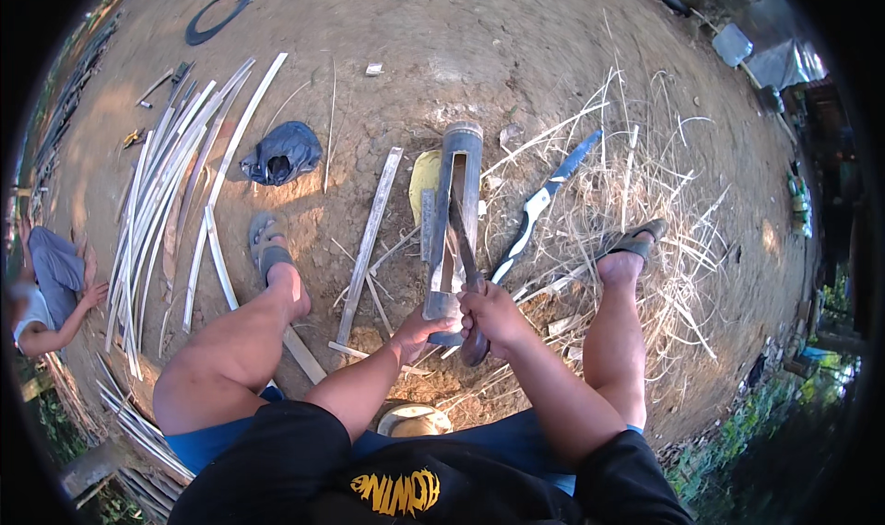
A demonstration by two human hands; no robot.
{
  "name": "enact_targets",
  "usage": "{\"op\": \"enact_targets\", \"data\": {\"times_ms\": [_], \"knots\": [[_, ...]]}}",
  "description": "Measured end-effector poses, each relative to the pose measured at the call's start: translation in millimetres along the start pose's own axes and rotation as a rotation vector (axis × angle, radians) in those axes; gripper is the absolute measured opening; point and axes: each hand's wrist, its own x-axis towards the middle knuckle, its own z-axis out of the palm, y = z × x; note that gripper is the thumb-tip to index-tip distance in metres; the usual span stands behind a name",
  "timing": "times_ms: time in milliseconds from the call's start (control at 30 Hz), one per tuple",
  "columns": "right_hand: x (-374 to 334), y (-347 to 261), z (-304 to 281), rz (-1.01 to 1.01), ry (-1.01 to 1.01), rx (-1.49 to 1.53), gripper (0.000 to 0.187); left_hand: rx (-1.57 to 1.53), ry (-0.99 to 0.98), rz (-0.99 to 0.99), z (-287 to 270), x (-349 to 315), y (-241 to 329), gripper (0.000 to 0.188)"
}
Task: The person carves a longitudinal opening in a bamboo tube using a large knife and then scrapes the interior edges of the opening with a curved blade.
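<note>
A slotted bamboo tube (pixel 474 188) lies between the person's feet, pointing toward twelve o'clock from the hands. The left hand (pixel 419 330) grips its six-o'clock end, thumb pressed on the tube, the other fingers mostly hidden; this likely keeps the round wall from rolling. The right hand's (pixel 495 318) fingers wrap tightly around the handle of a knife (pixel 466 253), its blade lined up with the slot, perhaps to follow the tube's length. A handsaw (pixel 537 205) lies at one o'clock, beside curly shavings (pixel 678 248) at two.
</note>
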Motion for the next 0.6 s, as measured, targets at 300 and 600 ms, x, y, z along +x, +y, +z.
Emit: {"op": "enact_targets", "data": {"times_ms": [300,600], "knots": [[-64.7,-24.7,0.7,-0.333,0.083,-0.148,0.041,-0.065,0.115,-0.168,-50.2,-1.6,8.7,0.066],[7.7,34.4,22.5,-0.202,0.207,0.032,0.035,-0.168,0.008,-0.130,-45.5,7.6,-0.9,0.070]]}}
